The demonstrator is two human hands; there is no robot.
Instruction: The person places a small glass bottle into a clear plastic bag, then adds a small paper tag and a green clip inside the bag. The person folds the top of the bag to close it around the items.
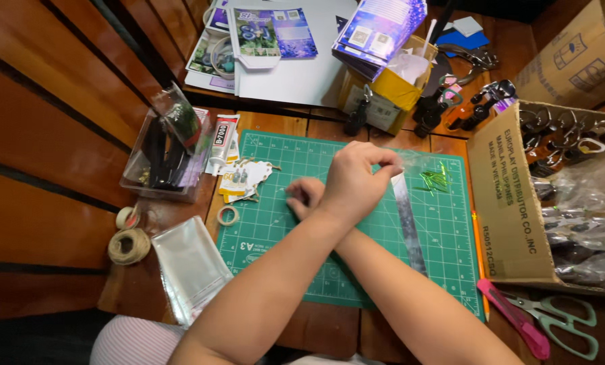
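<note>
Arms cross above the green cutting mat (302,257), which lies on a cluttered wooden table (316,331). Left hand (353,182) pinches a clear plastic bag (427,172) at mat's far right corner. Right hand (304,196) rests beneath, grip undeterminable.

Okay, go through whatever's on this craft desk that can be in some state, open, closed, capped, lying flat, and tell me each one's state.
Glue tube: capped, lying beside the green mat.
Scissors: closed, lying flat.
Cardboard box: open, on its side.
Twine ball: wound up.
Metal ruler: flat on the mat.
Left hand: crossed over the right, fingers pinched.
Right hand: on the mat, mostly hidden.
</note>
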